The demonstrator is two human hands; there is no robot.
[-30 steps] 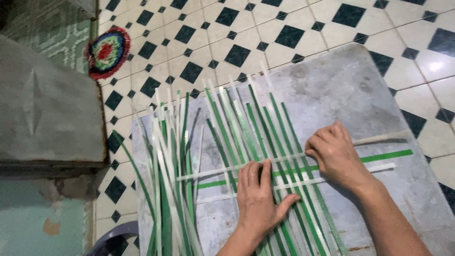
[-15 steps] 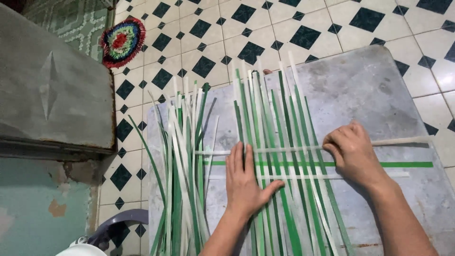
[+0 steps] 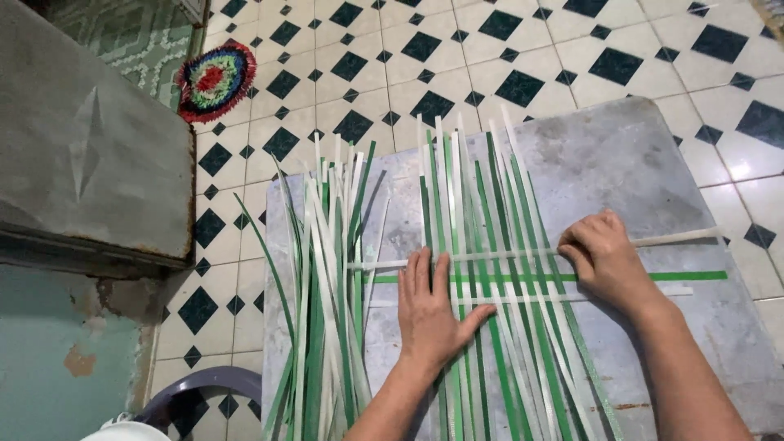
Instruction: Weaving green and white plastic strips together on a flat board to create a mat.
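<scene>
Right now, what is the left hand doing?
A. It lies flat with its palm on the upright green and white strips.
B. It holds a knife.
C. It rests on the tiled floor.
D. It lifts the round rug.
A: the left hand lies flat, fingers spread, on the green and white strips laid on the grey board.

no packages, no labels, no signs, no screens anywhere in view

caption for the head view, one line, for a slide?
Two hands, left and right, press woven green and white strips flat on a grey board.
</scene>
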